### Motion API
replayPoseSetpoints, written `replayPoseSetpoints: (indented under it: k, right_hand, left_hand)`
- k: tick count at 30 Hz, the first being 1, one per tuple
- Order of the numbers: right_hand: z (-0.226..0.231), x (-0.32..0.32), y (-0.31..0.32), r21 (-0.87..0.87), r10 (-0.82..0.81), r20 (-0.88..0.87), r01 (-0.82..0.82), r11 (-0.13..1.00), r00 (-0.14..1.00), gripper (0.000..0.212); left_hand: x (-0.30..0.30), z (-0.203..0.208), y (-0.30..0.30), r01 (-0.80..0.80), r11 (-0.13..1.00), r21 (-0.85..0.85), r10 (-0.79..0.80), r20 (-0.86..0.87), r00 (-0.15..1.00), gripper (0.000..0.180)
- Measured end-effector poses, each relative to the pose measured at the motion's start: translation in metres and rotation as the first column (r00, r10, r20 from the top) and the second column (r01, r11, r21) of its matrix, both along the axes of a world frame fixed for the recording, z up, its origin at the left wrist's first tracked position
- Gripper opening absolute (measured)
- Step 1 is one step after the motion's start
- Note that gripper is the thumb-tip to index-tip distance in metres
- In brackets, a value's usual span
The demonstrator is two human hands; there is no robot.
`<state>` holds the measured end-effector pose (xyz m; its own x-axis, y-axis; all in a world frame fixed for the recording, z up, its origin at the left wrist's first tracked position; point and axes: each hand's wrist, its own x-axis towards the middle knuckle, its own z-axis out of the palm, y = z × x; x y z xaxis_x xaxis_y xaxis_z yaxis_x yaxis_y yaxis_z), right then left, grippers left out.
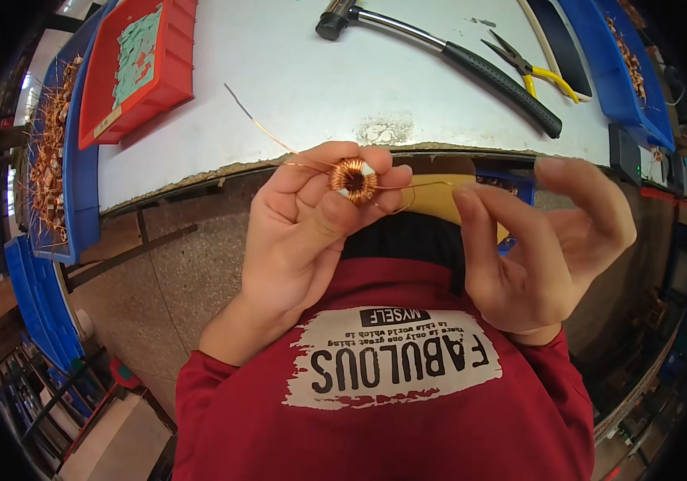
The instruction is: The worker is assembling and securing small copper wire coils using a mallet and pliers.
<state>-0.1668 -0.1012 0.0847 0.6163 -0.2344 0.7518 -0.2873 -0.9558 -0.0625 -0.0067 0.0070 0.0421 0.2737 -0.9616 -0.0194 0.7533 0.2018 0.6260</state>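
Observation:
A small ring-shaped copper coil (341, 174) with white patches on its core is pinched between the thumb and fingers of my left hand (287, 224). One long wire end sticks out from it to the upper left, dark at its tip. Toward the right runs another copper wire (419, 187), partly looped below. My right hand (535, 256) has its thumb and index fingertips together at the end of that wire, while its other fingers are raised and spread. Both hands are just in front of the table's near edge, above my lap.
On the white table (263, 48) lie a black-handled hammer (487, 80) and yellow-handled pliers (531, 68). A red tray (175, 56) with green pieces stands at the left. Blue bins (79, 192) of copper coils flank the table, another blue bin (636, 76) being at the right.

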Motion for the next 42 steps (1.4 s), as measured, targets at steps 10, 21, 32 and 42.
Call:
replayPoseSetpoints:
  k: [10, 21, 32, 42]
  right_hand:
    - [-0.030, -0.007, 0.016, 0.024, 0.019, 0.116, -0.022, 0.999, 0.993, 0.017]
    - [-0.029, -0.006, 0.009, 0.235, 0.051, 0.093, -0.072, 0.969, 0.994, 0.019]
    - [0.000, 0.066, -0.068, 0.797, 0.450, 0.280, 0.056, -0.601, 0.848, 0.028]
    - [0.002, 0.064, -0.065, 0.903, 0.658, 0.162, 0.158, -0.399, 0.735, 0.013]
  left_hand:
    - [-0.001, 0.002, -0.001, 0.022, 1.000, 0.010, -0.021, -0.044, 0.999, 0.043]
    - [-0.004, 0.015, -0.010, -0.019, 1.000, 0.017, 0.017, 0.111, 0.994, 0.042]
    - [-0.012, 0.022, 0.000, 0.093, 0.968, 0.235, -0.164, 0.302, 0.939, 0.047]
    - [-0.015, 0.014, 0.000, 0.107, 0.962, 0.250, -0.174, 0.264, 0.949, 0.036]
